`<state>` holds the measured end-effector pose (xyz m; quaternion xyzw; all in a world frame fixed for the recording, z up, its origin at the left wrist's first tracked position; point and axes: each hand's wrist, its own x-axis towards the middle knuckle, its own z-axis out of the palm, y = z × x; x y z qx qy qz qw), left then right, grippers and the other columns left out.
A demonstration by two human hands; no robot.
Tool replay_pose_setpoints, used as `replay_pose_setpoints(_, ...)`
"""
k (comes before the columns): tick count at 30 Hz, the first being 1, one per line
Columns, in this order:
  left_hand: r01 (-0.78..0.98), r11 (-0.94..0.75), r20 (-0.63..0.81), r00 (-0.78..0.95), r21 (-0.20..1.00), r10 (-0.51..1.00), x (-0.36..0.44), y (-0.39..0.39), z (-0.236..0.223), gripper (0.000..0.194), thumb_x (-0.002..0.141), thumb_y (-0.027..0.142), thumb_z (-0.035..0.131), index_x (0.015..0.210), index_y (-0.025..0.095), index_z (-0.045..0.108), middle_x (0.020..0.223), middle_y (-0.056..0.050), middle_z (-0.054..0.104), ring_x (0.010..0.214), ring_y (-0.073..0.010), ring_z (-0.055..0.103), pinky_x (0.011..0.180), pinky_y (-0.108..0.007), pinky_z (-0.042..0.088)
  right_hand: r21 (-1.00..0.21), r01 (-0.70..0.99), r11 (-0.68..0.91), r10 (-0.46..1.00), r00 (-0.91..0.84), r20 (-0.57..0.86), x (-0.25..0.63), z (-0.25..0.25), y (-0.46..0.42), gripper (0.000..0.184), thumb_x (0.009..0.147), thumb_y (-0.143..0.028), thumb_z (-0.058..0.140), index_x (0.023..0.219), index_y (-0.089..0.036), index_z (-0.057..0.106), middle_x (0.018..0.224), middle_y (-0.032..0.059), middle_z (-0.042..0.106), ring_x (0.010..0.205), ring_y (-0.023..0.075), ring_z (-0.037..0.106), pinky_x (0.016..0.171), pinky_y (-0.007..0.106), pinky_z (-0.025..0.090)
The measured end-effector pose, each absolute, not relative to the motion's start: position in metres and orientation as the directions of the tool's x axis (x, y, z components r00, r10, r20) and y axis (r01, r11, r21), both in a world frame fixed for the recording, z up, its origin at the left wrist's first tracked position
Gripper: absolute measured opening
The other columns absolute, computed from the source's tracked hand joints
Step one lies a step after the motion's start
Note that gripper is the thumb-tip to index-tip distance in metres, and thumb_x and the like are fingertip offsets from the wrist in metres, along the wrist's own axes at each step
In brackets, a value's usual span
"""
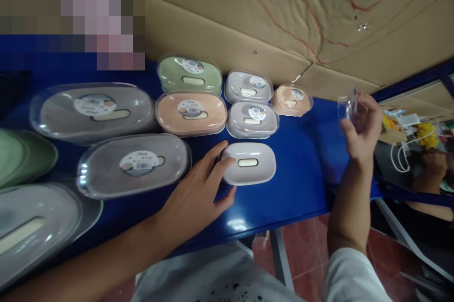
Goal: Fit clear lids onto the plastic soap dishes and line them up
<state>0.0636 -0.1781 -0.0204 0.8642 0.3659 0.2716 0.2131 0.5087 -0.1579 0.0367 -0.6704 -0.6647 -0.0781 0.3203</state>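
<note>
My left hand (pixel 207 181) curves its fingers around the left end of a light grey oval box (pixel 262 172). This box has a cream oval inset in its top and no clear cover on it. Raised at the right, my right hand (pixel 363 127) grips a clear plastic cover (pixel 345 110), partly blurred. Near my left wrist lies a larger grey box (pixel 106 174) with a clear cover and a round label. Just behind the uncovered box sit a covered grey box (pixel 236 125) and a covered peach box (pixel 168 115).
More covered boxes stand on the blue table (pixel 298 165): a green one (pixel 170 75) at the back, a small peach one (pixel 283 96), and large ones at left. A cardboard wall (pixel 220 23) rises behind. Another person's hand (pixel 434 162) shows at far right.
</note>
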Motion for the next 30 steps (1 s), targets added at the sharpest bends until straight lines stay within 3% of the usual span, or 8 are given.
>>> replay_pose_setpoints(1,0.513,-0.621,0.300,0.574,0.593,0.762,0.064,-0.178,-0.022,0.056,0.097,0.026,0.070,0.146,0.019,0.045,0.164,-0.023,0.047,0.144,-0.0369,0.060,0.113,-0.054,0.060,-0.318,0.905,0.282,0.812,-0.049,0.581,0.479,0.042,-0.164,0.069,0.094,-0.072,0.058,0.152,-0.035,0.049,0.159,0.0124,0.051,0.150,0.0386,0.050,0.120,0.064,0.045)
replay_pose_setpoints(3,0.500,-0.588,0.284,0.557,0.636,0.780,0.064,-0.178,-0.025,0.074,0.096,0.032,0.076,0.157,0.021,0.035,0.164,-0.022,0.049,0.147,-0.0369,0.057,0.117,-0.056,0.057,-0.307,0.810,0.500,0.838,-0.364,0.407,0.422,0.047,-0.177,0.070,0.091,-0.063,0.072,0.153,-0.037,0.055,0.160,0.0097,0.055,0.149,0.0400,0.052,0.123,0.062,0.044)
replay_pose_setpoints(5,0.477,-0.578,0.289,0.550,0.662,0.784,0.064,-0.177,-0.028,0.085,0.096,0.035,0.078,0.163,0.023,0.027,0.162,-0.020,0.051,0.150,-0.0353,0.055,0.120,-0.056,0.054,-0.321,0.695,0.644,0.765,-0.594,0.249,0.379,0.043,-0.185,0.076,0.091,-0.052,0.078,0.159,-0.035,0.051,0.161,0.0099,0.056,0.148,0.0390,0.054,0.120,0.060,0.049)
replay_pose_setpoints(7,0.458,-0.586,0.305,0.549,0.669,0.778,0.064,-0.177,-0.030,0.085,0.099,0.037,0.076,0.165,0.024,0.025,0.160,-0.018,0.054,0.149,-0.0332,0.056,0.120,-0.054,0.054,-0.336,0.633,0.698,0.707,-0.684,0.180,0.357,0.031,-0.188,0.078,0.094,-0.046,0.077,0.163,-0.033,0.045,0.162,0.0112,0.055,0.151,0.0377,0.052,0.119,0.060,0.050)
replay_pose_setpoints(14,0.459,-0.615,0.316,0.572,0.641,0.757,0.064,-0.176,-0.028,0.076,0.104,0.048,0.067,0.165,0.022,0.029,0.157,-0.018,0.059,0.146,-0.0313,0.060,0.116,-0.049,0.056,-0.294,0.608,0.737,0.669,-0.718,0.192,0.357,0.002,-0.181,0.078,0.098,-0.052,0.072,0.167,-0.032,0.039,0.167,0.0115,0.051,0.157,0.0362,0.045,0.121,0.060,0.049)
replay_pose_setpoints(21,0.464,-0.619,0.287,0.602,0.634,0.745,0.062,-0.175,-0.025,0.074,0.105,0.050,0.064,0.164,0.022,0.029,0.155,-0.018,0.060,0.144,-0.0311,0.060,0.116,-0.049,0.056,-0.181,0.603,0.777,0.629,-0.741,0.234,0.354,0.003,-0.187,0.081,0.099,-0.061,0.070,0.167,-0.030,0.040,0.162,0.0125,0.057,0.154,0.0378,0.049,0.113,0.058,0.056)
replay_pose_setpoints(30,0.452,-0.610,0.258,0.624,0.651,0.738,0.060,-0.176,-0.024,0.076,0.105,0.051,0.064,0.166,0.024,0.028,0.157,-0.018,0.059,0.145,-0.0319,0.059,0.116,-0.050,0.055,-0.171,0.602,0.780,0.626,-0.749,0.217,0.355,0.006,-0.189,0.088,0.098,-0.060,0.071,0.172,-0.033,0.031,0.160,0.0102,0.059,0.151,0.0394,0.051,0.108,0.058,0.058)
